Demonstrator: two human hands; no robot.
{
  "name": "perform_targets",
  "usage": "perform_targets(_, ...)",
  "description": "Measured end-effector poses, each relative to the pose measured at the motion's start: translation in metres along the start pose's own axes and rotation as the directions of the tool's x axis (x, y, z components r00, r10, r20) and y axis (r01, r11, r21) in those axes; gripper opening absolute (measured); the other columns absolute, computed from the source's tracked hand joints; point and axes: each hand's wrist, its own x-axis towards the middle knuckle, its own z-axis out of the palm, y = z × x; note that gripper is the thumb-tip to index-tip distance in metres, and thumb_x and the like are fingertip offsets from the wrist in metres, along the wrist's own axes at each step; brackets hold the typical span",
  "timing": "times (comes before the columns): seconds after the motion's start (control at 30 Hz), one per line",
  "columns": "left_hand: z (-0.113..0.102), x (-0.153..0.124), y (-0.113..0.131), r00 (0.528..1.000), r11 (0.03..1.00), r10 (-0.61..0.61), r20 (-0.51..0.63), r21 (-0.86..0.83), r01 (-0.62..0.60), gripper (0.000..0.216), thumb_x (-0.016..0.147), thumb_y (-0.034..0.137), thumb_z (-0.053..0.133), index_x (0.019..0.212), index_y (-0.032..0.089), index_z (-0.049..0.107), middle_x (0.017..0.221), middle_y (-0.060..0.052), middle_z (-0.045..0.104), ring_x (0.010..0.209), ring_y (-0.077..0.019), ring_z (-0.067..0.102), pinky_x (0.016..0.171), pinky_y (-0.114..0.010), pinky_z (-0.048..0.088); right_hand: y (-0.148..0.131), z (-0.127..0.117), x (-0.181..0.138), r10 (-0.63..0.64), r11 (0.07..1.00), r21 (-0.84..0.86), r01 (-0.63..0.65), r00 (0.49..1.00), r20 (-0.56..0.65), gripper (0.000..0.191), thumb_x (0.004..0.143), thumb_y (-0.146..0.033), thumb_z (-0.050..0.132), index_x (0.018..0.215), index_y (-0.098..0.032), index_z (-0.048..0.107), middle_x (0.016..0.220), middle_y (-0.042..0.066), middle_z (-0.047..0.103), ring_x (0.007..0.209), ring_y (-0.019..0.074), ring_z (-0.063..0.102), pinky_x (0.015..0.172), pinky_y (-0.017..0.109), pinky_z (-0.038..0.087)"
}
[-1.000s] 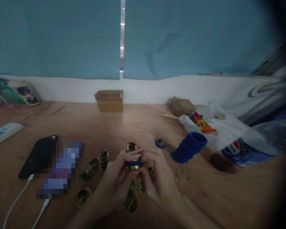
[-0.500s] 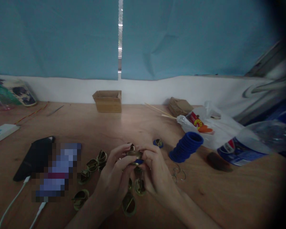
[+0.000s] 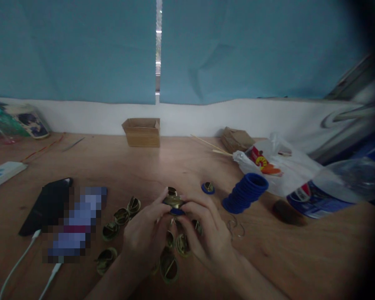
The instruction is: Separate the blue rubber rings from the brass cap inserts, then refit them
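I pinch a small brass cap (image 3: pixel 173 201) seated on a blue ring (image 3: pixel 177 211) between my left hand (image 3: pixel 145 235) and right hand (image 3: pixel 206 233), fingertips of both closed on it just above the bench (image 3: pixel 181 166). More brass caps (image 3: pixel 121 216) lie scattered left of and beneath my hands, and the stack of blue rings (image 3: pixel 245 192) stands off to the right of them.

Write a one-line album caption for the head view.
Both hands, left hand and right hand, pinch a brass cap with a blue ring above scattered brass caps on a wooden table.
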Motion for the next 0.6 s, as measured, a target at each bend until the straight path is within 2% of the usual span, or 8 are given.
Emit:
perform_targets(0.1,-0.0002,0.0029,0.0014,0.996,0.996,-0.084,-0.027,0.010,0.084,0.022,0.085,0.010,0.062,0.101,0.023,0.055,0.097,-0.006,0.078,0.083,-0.0202,0.077,0.066,-0.026,0.062,-0.0001,0.0000,0.0011,0.037,0.999,0.019,-0.037,0.999,-0.008,0.032,0.088,-0.005,0.056,0.116,-0.020,0.050,0.108,0.009,0.060,0.100,0.0216,0.062,0.082,0.036,0.058)
perform_targets(0.2,-0.0010,0.0036,0.0017,0.992,0.992,-0.124,-0.013,0.028,0.125,0.022,0.084,0.012,0.062,0.100,0.023,0.051,0.086,-0.003,0.075,0.071,-0.0188,0.076,0.056,-0.023,0.059,0.0017,-0.0011,0.0022,0.078,0.993,0.089,-0.081,0.996,0.034,0.032,0.089,-0.008,0.056,0.117,-0.022,0.048,0.109,0.008,0.062,0.100,0.0212,0.064,0.082,0.037,0.058)
perform_targets(0.33,-0.0015,0.0015,0.0016,0.995,0.995,-0.097,0.021,0.015,0.097,0.026,0.081,0.013,0.063,0.100,0.023,0.048,0.086,-0.005,0.073,0.073,-0.0199,0.076,0.058,-0.025,0.059,0.0055,-0.0033,0.0014,0.127,0.979,0.146,-0.143,0.985,0.116,0.030,0.090,-0.010,0.053,0.116,-0.023,0.045,0.112,0.008,0.064,0.102,0.0206,0.065,0.082,0.035,0.057)
perform_targets(0.47,-0.0005,-0.0028,0.0010,0.997,0.998,-0.063,0.055,-0.023,0.064,0.030,0.081,0.013,0.065,0.102,0.022,0.046,0.089,-0.006,0.073,0.074,-0.0195,0.076,0.060,-0.024,0.059,0.0068,-0.0061,0.0016,0.134,0.970,0.183,-0.160,0.980,0.148,0.024,0.089,-0.007,0.049,0.107,-0.023,0.044,0.105,0.006,0.063,0.091,0.0178,0.066,0.077,0.032,0.055)
perform_targets(0.6,-0.0001,-0.0032,0.0015,0.999,1.000,-0.021,0.046,0.013,0.021,0.027,0.081,0.014,0.066,0.100,0.022,0.048,0.079,-0.002,0.070,0.064,-0.0173,0.073,0.055,-0.023,0.057,0.0066,-0.0077,0.0028,0.125,0.962,0.219,-0.164,0.975,0.182,0.020,0.089,-0.007,0.046,0.101,-0.023,0.043,0.104,0.007,0.060,0.089,0.0181,0.063,0.075,0.033,0.053)
